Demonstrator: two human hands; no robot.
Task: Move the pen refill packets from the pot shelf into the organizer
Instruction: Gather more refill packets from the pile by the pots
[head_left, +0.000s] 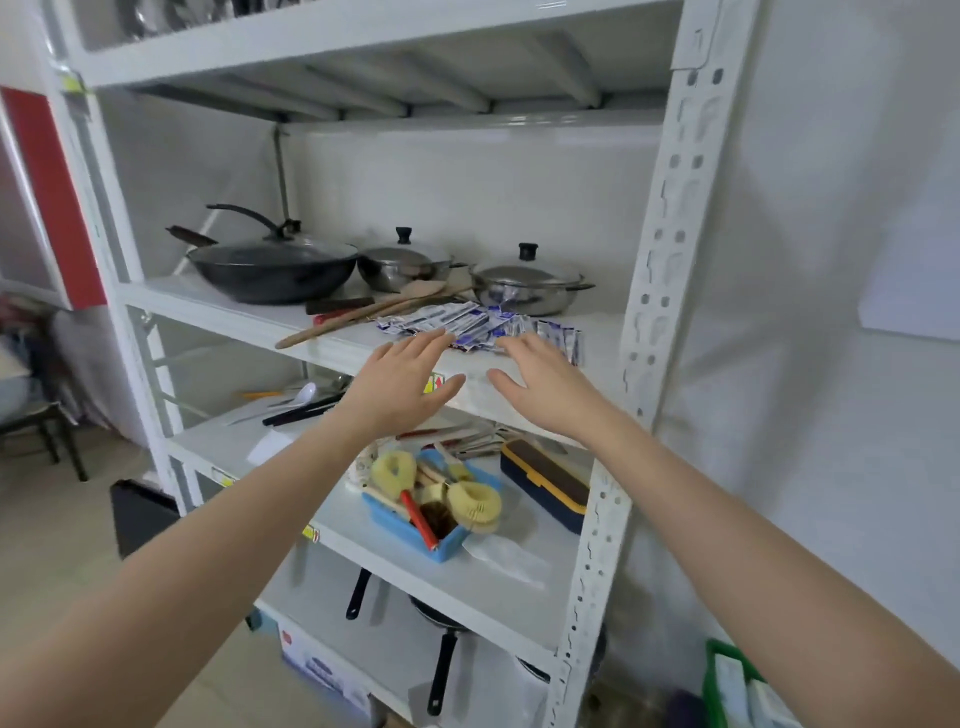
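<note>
Pen refill packets piled at pot shelf front edge, long axis left-right; 2 hands flat, empty: left hand, right hand just short, right nearer

We cannot read the print on the pen refill packets; our right hand hides some near the pot shelf's front edge.

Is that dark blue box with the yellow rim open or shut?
Shut. The dark blue box with the yellow rim lies flat on the lower white shelf, its lid seated evenly.
</note>
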